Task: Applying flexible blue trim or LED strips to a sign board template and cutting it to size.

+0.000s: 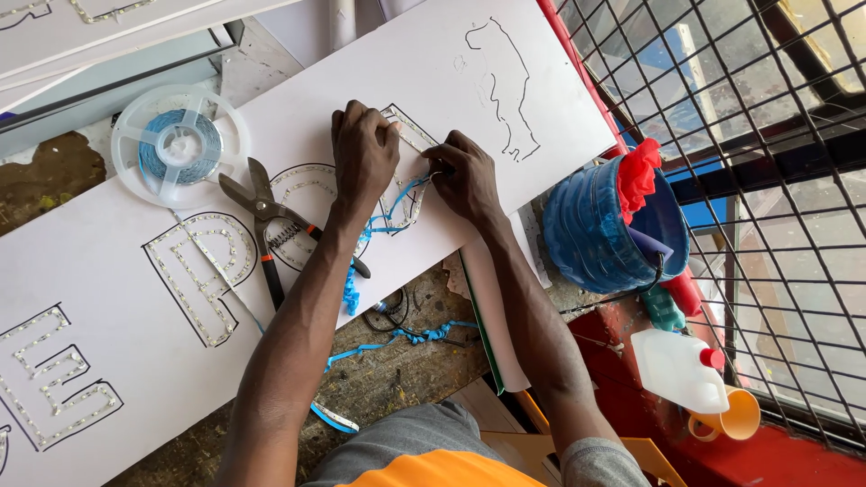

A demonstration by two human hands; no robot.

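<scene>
Both hands press a thin light strip into a letter outline on a white board.

The left hand [363, 149] lies flat, fingers together, pinning the strip [408, 200] against the board [451, 54]; the right hand [465, 176] pinches the strip's run at the letter's edge between narrowed fingertips. The strip looks light, limp and bendable, probably delicate at its small lamps, so it is best held by the edges close to where it seats. Both forearms reach forward from the body, wrists low, elbows bent. Blue backing film [352, 289] trails off the board's edge; pliers [271, 216] and a clear reel [178, 144] lie left, a blue bucket [586, 225] right.
</scene>
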